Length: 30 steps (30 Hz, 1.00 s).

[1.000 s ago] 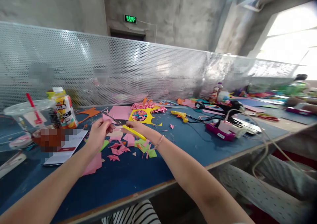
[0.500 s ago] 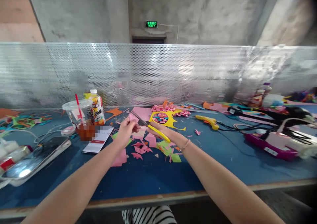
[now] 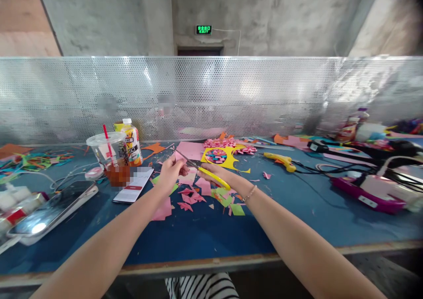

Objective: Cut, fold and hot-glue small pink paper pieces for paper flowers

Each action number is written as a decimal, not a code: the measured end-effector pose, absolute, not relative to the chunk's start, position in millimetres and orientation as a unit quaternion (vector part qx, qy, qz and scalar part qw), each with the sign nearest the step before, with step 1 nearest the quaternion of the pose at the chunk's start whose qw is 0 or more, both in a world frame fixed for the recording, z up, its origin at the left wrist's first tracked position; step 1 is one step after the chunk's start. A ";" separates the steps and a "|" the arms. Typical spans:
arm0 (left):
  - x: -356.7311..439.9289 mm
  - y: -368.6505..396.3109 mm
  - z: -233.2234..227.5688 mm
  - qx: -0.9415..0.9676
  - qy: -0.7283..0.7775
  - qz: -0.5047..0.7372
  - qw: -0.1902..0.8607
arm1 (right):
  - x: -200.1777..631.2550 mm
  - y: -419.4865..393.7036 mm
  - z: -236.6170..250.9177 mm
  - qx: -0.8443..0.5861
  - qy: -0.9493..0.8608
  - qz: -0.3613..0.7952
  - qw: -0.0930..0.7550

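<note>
My left hand (image 3: pixel 172 172) pinches a small pink paper piece (image 3: pixel 179 157) above the blue table (image 3: pixel 198 233). My right hand (image 3: pixel 220 177) grips yellow-handled scissors (image 3: pixel 205 170), whose blades point up and left toward the pink piece and appear to touch it. Under both hands lie several pink and green paper scraps (image 3: pixel 198 197). Behind the hands sit a pink paper sheet (image 3: pixel 190 150) and a yellow cut-out (image 3: pixel 224 157) with a patterned round centre.
A plastic cup with a red straw (image 3: pixel 110 156), a bottle (image 3: pixel 130 140), a white booklet (image 3: pixel 134 185) and a phone (image 3: pixel 53 208) sit at left. A yellow glue gun (image 3: pixel 279 160), cables and a magenta device (image 3: pixel 363 191) lie at right. A perforated metal screen (image 3: pixel 211 96) closes the table's back.
The camera swung left from one second ago, then nearly settled. Both hands kept the paper and scissors, and the blades now sit a little higher against the pink piece.
</note>
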State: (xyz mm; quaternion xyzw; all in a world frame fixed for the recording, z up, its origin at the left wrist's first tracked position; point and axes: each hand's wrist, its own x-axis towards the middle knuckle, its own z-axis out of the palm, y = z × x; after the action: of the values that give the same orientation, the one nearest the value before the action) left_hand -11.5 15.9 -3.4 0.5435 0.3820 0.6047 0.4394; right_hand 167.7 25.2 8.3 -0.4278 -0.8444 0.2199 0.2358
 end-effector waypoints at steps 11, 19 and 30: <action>-11.6 15.4 -1.3 0.510 0.372 0.617 0.469 | 156.4 19.6 10.0 -0.415 -0.866 0.159 0.227; -12.6 19.0 -4.8 0.495 0.371 0.618 0.484 | 154.8 26.2 4.3 -0.421 -0.867 0.136 0.230; -8.9 14.0 -1.3 0.508 0.377 0.597 0.493 | 164.0 16.4 8.7 -0.406 -0.834 0.272 0.257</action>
State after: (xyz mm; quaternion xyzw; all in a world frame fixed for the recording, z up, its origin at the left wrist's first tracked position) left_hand -8.9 14.0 -1.3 0.5084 0.3769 0.5969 0.4932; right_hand 164.0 16.4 8.7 -0.4061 -0.8336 0.2721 0.2571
